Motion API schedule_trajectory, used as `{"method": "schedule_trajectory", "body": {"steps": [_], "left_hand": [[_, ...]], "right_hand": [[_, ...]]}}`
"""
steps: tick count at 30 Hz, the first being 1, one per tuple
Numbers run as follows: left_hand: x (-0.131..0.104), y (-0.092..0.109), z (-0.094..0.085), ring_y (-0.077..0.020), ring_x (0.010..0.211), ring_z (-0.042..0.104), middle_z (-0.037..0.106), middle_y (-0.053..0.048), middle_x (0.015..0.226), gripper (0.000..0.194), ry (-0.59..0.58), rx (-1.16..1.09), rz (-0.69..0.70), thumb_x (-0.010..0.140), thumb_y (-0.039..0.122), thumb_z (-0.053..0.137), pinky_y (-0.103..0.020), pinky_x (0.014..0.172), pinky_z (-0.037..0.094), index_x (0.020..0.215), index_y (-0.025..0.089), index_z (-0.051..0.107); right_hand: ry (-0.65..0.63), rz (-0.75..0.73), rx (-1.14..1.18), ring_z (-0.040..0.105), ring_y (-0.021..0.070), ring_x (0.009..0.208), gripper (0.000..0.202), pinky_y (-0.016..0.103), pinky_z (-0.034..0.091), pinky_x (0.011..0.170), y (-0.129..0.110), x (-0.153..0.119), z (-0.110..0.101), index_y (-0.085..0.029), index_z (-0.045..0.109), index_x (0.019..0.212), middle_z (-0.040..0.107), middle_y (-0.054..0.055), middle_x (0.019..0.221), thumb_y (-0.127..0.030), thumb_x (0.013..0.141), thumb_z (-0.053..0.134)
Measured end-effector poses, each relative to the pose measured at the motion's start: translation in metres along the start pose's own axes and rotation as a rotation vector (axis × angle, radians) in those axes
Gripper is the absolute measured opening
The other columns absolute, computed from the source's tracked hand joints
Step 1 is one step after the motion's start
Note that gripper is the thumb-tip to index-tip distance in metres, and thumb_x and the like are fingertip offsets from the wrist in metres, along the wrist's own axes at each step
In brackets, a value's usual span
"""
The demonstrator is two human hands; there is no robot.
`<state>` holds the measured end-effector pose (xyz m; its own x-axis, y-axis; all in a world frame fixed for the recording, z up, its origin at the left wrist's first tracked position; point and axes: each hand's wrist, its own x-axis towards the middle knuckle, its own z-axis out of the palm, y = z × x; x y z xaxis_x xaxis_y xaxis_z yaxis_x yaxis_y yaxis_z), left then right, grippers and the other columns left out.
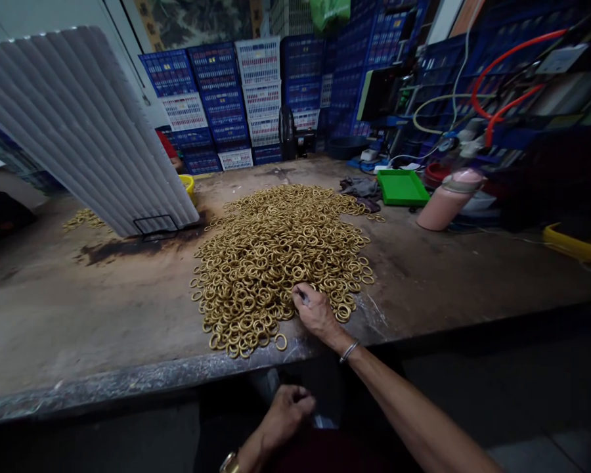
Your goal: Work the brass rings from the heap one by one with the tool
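Observation:
A large heap of brass-coloured rings point(276, 256) spreads over the worktable point(142, 309). At the heap's near right side is my right hand point(320, 316), its fingers closed in a pinch. A small dark and grey thing shows between thumb and fingers, too small to name; I cannot tell whether a ring is held too. My left hand point(286, 414) is in front of the table's near edge, low over my lap. Its fingers are curled closed, and what they hold, if anything, is hidden. One loose ring point(280, 341) lies just off the heap, near the table edge.
A tall ribbed whitish panel point(93, 125) stands on a black wire stand point(155, 225) at left. Stacked blue and white crates point(224, 98) line the back. Right are a green tray point(402, 188), a pink bottle point(448, 200) and red hoses point(492, 72). A person's red sleeve point(167, 144) shows behind the panel.

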<state>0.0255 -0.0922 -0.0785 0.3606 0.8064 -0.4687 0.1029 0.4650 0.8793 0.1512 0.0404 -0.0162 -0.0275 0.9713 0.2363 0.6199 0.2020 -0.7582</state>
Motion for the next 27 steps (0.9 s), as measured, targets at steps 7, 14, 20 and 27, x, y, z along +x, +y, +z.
{"method": "schedule_trajectory", "body": {"steps": [7,14,20,27], "left_hand": [[-0.011,0.077,0.01,-0.0082,0.048,0.047,0.053,0.001,0.066,0.034,0.222,-0.151,0.149,0.076,0.042,0.051,-0.017,0.04,0.036,0.099,0.016,0.051],[0.015,0.098,0.002,-0.0071,0.042,0.041,0.045,0.007,0.053,0.043,0.374,-0.177,0.318,0.077,0.043,0.052,-0.016,0.039,0.036,0.109,0.016,0.045],[0.021,0.101,-0.003,-0.0065,0.044,0.039,0.047,0.004,0.055,0.025,0.41,-0.096,0.36,0.077,0.04,0.052,-0.017,0.042,0.033,0.073,0.015,0.055],[0.021,0.093,-0.015,-0.0128,0.059,0.049,0.057,0.0,0.062,0.012,0.523,0.327,0.562,0.075,0.028,0.054,-0.023,0.062,0.038,0.069,0.019,0.061]], "right_hand": [[-0.104,0.338,0.784,0.033,0.0053,0.04,0.019,0.017,0.025,0.037,0.001,-0.026,-0.009,-0.018,0.049,0.076,0.044,-0.007,0.053,-0.036,0.071,0.053],[-0.223,0.468,1.085,0.028,0.0019,0.034,0.029,0.014,0.019,0.033,-0.004,-0.044,-0.011,-0.019,0.045,0.08,0.043,-0.01,0.052,-0.041,0.068,0.06],[-0.267,0.452,0.984,0.03,0.0028,0.035,0.026,0.016,0.022,0.033,-0.006,-0.045,-0.01,-0.018,0.048,0.08,0.045,-0.008,0.053,-0.041,0.07,0.057],[-0.12,0.159,0.435,0.041,0.0075,0.05,0.018,0.019,0.034,0.048,-0.008,-0.041,-0.017,-0.018,0.058,0.082,0.048,-0.005,0.056,-0.031,0.072,0.054]]}}
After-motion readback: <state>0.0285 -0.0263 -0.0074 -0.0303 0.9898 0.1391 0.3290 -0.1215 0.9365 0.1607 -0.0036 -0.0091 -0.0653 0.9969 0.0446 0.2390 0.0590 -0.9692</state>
